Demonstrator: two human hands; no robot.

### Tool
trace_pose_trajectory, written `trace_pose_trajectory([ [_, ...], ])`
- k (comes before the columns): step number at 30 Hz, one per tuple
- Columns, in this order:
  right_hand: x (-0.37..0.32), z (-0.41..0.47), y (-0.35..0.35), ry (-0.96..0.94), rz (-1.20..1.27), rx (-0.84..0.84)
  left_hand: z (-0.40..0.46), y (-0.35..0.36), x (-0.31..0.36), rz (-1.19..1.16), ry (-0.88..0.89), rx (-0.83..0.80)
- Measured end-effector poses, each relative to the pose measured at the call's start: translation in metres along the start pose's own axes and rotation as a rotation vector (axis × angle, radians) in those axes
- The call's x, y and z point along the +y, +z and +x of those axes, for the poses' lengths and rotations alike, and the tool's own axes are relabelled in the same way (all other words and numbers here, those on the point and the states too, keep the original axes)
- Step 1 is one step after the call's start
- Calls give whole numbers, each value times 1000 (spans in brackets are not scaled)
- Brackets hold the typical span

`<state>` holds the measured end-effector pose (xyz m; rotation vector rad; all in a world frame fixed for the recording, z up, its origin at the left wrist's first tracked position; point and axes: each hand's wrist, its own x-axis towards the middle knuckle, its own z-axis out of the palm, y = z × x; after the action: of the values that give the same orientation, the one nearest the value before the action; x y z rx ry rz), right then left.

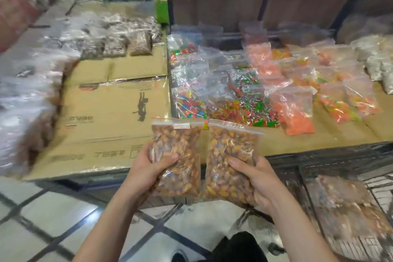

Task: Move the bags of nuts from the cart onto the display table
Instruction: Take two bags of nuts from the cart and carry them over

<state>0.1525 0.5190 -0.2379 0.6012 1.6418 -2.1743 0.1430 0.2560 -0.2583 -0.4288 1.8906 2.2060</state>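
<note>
Nut bags (176, 155), one per hand (146, 168)

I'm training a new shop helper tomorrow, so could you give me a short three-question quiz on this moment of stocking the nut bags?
1. True or false: each hand holds its own bag of nuts.
2. Where do more nut bags wait? A) in the cart at lower right B) on the floor tiles C) on the top shelf
3. Fill in: the bare part of the display table is covered with flattened ____.

Key:
1. True: the left hand grips the left bag, and the right hand grips the right bag.
2. A: the cart holds more nut bags.
3. Cardboard.
</note>
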Motion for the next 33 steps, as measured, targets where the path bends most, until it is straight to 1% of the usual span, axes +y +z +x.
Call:
trace_pose_trajectory([
  [4,0,22,41,42,-47,-59,10,-38,7,-53,1,100],
  [9,-12,65,73,58,-106,-126,40,-68,11,-36,4,138],
  [13,-27,117,95,87,-96,-143,76,-88,21,-102,-35,181],
  [16,-43,157,117,104,-91,-169,108,-100,32,-82,-76,240],
  [21,-73,209,158,92,-74,-201,166,-112,67,-111,-54,265],
  [24,-87,232,179,92,-73,-208,195,-122,84,-126,-34,308],
  [29,-102,266,209,87,-106,-210,239,-147,110,-132,-10,281],
  [33,-107,292,237,88,-104,-141,277,-171,125,-139,-8,248],
])
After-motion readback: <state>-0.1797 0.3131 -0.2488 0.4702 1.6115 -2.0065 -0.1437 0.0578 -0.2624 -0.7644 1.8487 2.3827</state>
